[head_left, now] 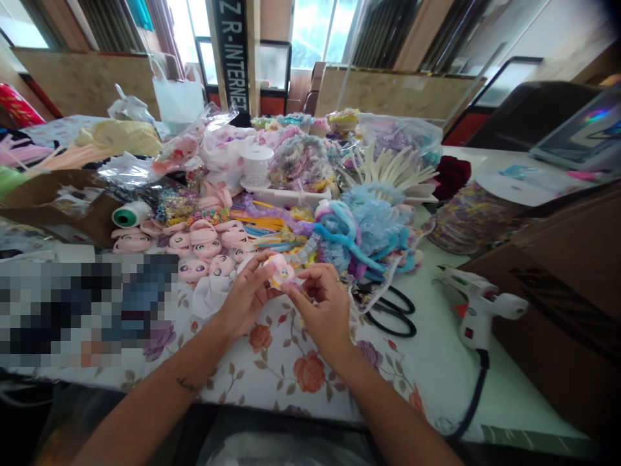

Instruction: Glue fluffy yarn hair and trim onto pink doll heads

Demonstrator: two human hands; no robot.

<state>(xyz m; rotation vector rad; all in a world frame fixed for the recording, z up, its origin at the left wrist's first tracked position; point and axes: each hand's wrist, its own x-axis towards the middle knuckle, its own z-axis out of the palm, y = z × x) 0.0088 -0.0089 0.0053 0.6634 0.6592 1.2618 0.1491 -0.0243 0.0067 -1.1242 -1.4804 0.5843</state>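
Between both hands, above the flowered tablecloth, is a small pink, white and yellow flower-like piece. My left hand pinches its left side with thumb and fingers. On the right, my right hand closes its thumb and fingertips on the lower right edge; the fingers partly cover it. Several pink doll faces lie just beyond my left hand. White cloth sits beside that wrist. A heap of blue tulle and ribbon is past my right hand, near black-handled scissors.
A white glue gun stands at the right against a cardboard box. Another box is at the left. A white spool and bagged trimmings are piled at the back. A blurred-out patch covers the left front.
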